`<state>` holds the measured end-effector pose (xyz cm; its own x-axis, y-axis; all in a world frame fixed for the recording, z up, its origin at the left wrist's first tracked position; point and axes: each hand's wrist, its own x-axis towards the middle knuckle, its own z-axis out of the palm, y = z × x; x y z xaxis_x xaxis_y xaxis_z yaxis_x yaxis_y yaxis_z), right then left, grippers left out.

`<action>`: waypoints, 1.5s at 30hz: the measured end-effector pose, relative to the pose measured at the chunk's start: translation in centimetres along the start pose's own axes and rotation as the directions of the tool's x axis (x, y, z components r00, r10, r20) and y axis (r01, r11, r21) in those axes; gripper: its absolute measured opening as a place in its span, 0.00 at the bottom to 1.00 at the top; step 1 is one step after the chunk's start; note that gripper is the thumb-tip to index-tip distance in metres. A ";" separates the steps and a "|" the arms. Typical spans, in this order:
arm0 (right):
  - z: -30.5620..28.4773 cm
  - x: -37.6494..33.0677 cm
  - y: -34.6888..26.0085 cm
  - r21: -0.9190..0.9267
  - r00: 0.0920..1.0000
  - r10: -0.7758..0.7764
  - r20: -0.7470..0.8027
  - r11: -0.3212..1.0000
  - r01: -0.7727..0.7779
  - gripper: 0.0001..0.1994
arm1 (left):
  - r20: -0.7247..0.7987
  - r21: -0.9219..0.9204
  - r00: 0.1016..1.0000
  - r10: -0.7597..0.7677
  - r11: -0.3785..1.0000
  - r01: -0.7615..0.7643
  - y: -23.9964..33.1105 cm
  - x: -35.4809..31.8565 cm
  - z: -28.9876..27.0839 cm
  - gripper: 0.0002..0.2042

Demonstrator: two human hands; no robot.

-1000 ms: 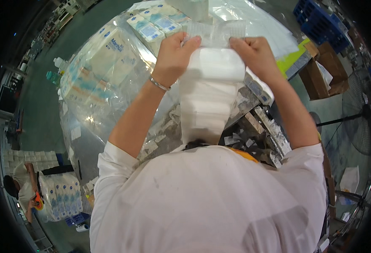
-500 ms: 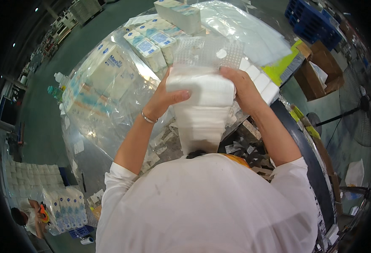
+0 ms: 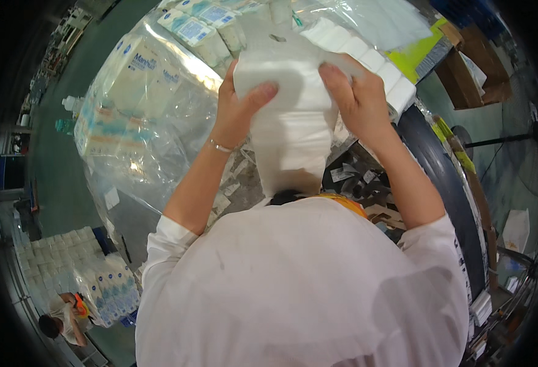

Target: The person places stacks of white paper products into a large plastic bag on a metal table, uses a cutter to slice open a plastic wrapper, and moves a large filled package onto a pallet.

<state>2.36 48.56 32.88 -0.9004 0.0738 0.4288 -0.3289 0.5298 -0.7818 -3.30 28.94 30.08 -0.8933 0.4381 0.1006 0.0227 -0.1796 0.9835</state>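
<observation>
A long stack of white tissue paper point(image 3: 295, 119) stretches from the work table's middle back toward my waist. My left hand point(image 3: 238, 107) grips its left edge, thumb lying across the top and fingers hidden beneath. On the opposite edge my right hand point(image 3: 362, 98) is closed the same way, thumb pressed on the upper surface. A thin sheet at the far end rises past both hands, blurred. Just beyond my right hand lies a row of white tissue blocks point(image 3: 397, 88). Printed tissue packs point(image 3: 195, 30) lie beyond my left hand.
Clear film covers a large bundle of tissue packs point(image 3: 140, 92) on the left. Paper scraps point(image 3: 348, 174) litter the area near my waist. An open cardboard box point(image 3: 492, 79) and a standing fan point(image 3: 535, 134) are at the right. Another person point(image 3: 67, 321) works at the lower left.
The view has shifted, so the table's things sit higher in the picture. Both hands still grip the tissue stack, and its far sheet has changed shape.
</observation>
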 end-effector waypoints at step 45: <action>-0.1 4.2 -2.1 0.286 0.923 0.172 0.344 0.917 -0.278 0.16 | -0.064 0.026 0.996 0.070 0.997 -0.068 7.4 1.0 -0.2 0.11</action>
<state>-0.68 47.79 36.35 -0.9857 -0.1313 0.1054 -0.1331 0.2241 -0.9654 -4.13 27.88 37.43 -0.9165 0.3670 0.1591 0.0953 -0.1858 0.9779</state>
